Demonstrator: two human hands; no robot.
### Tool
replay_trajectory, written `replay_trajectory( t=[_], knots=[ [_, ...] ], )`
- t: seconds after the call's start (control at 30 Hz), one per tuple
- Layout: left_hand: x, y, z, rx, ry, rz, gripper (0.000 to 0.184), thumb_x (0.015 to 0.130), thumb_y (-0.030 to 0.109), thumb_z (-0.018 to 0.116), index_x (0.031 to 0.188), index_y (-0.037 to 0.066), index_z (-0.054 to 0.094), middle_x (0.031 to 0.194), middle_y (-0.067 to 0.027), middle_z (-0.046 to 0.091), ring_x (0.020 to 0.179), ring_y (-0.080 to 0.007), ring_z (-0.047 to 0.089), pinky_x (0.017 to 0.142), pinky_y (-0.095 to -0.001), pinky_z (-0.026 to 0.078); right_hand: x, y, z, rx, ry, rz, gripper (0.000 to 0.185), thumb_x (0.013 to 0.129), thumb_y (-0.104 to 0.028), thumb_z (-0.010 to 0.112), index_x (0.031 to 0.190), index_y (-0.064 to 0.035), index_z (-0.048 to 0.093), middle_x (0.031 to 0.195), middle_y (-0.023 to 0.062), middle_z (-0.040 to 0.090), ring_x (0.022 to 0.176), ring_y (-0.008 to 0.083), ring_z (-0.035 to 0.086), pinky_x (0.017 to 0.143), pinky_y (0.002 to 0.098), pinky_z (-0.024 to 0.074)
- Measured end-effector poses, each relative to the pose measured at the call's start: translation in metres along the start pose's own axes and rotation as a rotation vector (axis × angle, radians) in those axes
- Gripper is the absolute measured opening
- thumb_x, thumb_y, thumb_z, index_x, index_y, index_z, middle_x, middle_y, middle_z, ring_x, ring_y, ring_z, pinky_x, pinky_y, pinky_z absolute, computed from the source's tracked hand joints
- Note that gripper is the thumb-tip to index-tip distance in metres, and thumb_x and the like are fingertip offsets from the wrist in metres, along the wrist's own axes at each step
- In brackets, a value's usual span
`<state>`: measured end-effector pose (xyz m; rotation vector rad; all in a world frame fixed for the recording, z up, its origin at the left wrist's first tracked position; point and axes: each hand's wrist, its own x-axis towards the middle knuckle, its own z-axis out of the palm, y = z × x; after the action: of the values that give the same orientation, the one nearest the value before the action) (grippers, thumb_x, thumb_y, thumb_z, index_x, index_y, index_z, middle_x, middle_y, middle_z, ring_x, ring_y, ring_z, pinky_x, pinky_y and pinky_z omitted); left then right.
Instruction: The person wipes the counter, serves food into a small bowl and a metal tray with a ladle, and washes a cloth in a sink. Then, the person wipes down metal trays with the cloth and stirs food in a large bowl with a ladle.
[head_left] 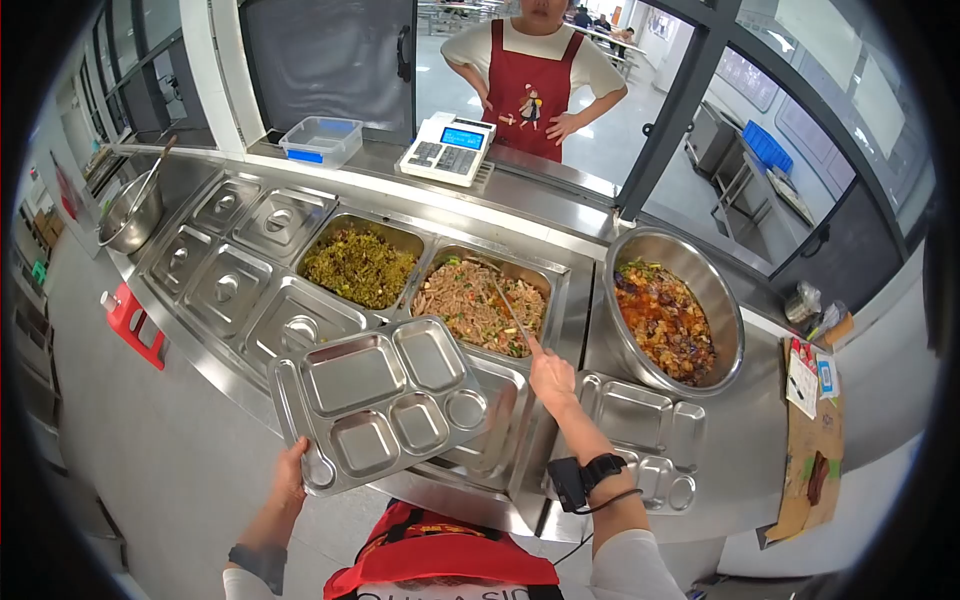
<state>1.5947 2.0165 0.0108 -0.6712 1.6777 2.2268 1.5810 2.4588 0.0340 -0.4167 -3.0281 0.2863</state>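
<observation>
Left hand (292, 472): gripping a compartment tray (383, 403) by one corner, above the counter (738, 470).
Right hand (552, 377): closed around a utensil (511, 310), its far end in shredded meat (450, 300).
Either side: chopped greens (360, 262); a steel bowl (727, 310).
Beyond: an aproned person (533, 85).

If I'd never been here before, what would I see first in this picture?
Probably the shiny tray below the middle, its corner in the left hand. Next, perhaps, the big metal bowl of reddish food on the right, or the right hand holding a long utensil in the shredded food. Then maybe the dark red apron on the person at the top.
</observation>
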Motion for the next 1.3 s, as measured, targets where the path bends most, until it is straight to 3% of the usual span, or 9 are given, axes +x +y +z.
replay_trajectory(
  t=[0.17, 0.27, 0.37, 0.4, 0.5, 0.63, 1.03, 1.17, 1.3],
  knots=[
    [0.055, 0.008, -0.025, -0.048, -0.152, -0.1, 0.031, 0.076, 0.023, 0.055, 0.098, 0.001, 0.05, 0.085, -0.0055, 0.055, 0.076, -0.0147, 0.055, 0.068, -0.0273, 0.046, -0.045, -0.023, -0.027, -0.036, -0.155, 0.041, 0.046, 0.072, -0.005, 0.045, 0.118, -0.0078, 0.04, 0.078, 0.0181, 0.056, 0.068, 0.0366, 0.056, 0.061, 0.0436, 0.0456],
    [0.075, 0.019, -0.026, -0.074, -0.191, -0.169, 0.033, 0.076, 0.022, 0.056, 0.1, 0.001, 0.048, 0.087, -0.0055, 0.056, 0.077, -0.0149, 0.055, 0.069, -0.0279, 0.046, -0.068, 0.003, -0.026, 0.137, 0.034, -0.008, 0.045, 0.075, -0.006, 0.045, 0.119, -0.0074, 0.038, 0.071, 0.0143, 0.056, 0.058, 0.0286, 0.057, 0.051, 0.0373, 0.0458],
    [0.093, 0.027, -0.028, -0.079, -0.223, -0.197, 0.033, 0.076, 0.022, 0.056, 0.101, 0.002, 0.048, 0.087, -0.0055, 0.056, 0.077, -0.0151, 0.055, 0.069, -0.0283, 0.046, -0.054, 0.001, -0.018, 0.532, -0.081, 0.331, 0.042, 0.078, -0.01, 0.046, 0.119, -0.0076, 0.038, 0.063, 0.0052, 0.05, 0.048, 0.0152, 0.049, 0.038, 0.0277, 0.0386],
    [0.098, 0.03, -0.029, -0.083, -0.227, -0.199, 0.033, 0.076, 0.022, 0.056, 0.102, 0.002, 0.047, 0.087, -0.0055, 0.056, 0.077, -0.0152, 0.055, 0.069, -0.0284, 0.046, -0.048, -0.015, -0.028, 1.15, -0.241, 0.748, 0.041, 0.081, -0.011, 0.046, 0.121, -0.0088, 0.036, 0.059, 0.0, 0.042, 0.044, 0.0067, 0.035, 0.034, 0.02, 0.0284],
    [0.104, 0.039, -0.019, -0.086, -0.214, -0.114, 0.03, 0.076, 0.025, 0.056, 0.093, 0.0, 0.051, 0.08, -0.0073, 0.058, 0.069, -0.0162, 0.057, 0.063, -0.0288, 0.048, -0.026, -0.052, -0.007, 1.601, -0.292, 0.909, 0.042, 0.082, -0.009, 0.044, 0.122, -0.0108, 0.033, 0.058, 0.0004, 0.039, 0.042, 0.0062, 0.031, 0.034, 0.019, 0.0248],
    [0.113, 0.052, -0.017, -0.07, -0.233, -0.187, 0.034, 0.076, 0.02, 0.056, 0.102, 0.002, 0.047, 0.087, -0.0064, 0.056, 0.077, -0.0157, 0.056, 0.067, -0.0288, 0.048, -0.027, -0.061, -0.015, 1.949, -0.293, 1.006, 0.044, 0.082, -0.007, 0.043, 0.123, -0.0108, 0.03, 0.059, 0.0021, 0.038, 0.042, 0.0052, 0.028, 0.033, 0.0166, 0.0205],
    [0.129, 0.067, 0.041, -0.044, -0.289, -0.181, 0.031, 0.077, 0.021, 0.056, 0.099, 0.001, 0.047, 0.085, -0.0071, 0.056, 0.074, -0.0163, 0.056, 0.065, -0.0296, 0.048, -0.073, -0.044, -0.033, 2.094, -0.098, 0.941, 0.038, 0.084, -0.006, 0.038, 0.122, -0.0104, 0.032, 0.062, 0.0044, 0.037, 0.041, 0.0047, 0.025, 0.032, 0.0158, 0.0185],
    [0.129, 0.068, 0.056, -0.018, -0.239, -0.224, 0.043, 0.074, 0.022, 0.059, 0.106, 0.001, 0.039, 0.091, -0.0091, 0.052, 0.08, -0.0182, 0.054, 0.068, -0.0319, 0.048, -0.087, -0.05, -0.057, 2.077, -0.119, 0.87, 0.036, 0.084, -0.006, 0.038, 0.12, -0.0112, 0.036, 0.06, 0.0031, 0.037, 0.041, 0.0046, 0.025, 0.032, 0.0154, 0.019],
    [0.146, 0.051, 0.071, -0.064, -0.36, -0.228, 0.053, 0.074, 0.024, 0.06, 0.112, -0.001, 0.032, 0.099, -0.0115, 0.049, 0.085, -0.0195, 0.052, 0.07, -0.0338, 0.047, -0.102, -0.067, -0.076, 1.925, -0.183, 0.881, 0.037, 0.084, -0.008, 0.04, 0.12, -0.0125, 0.038, 0.06, 0.0013, 0.038, 0.041, 0.0045, 0.027, 0.033, 0.0159, 0.0207]
  ],
)
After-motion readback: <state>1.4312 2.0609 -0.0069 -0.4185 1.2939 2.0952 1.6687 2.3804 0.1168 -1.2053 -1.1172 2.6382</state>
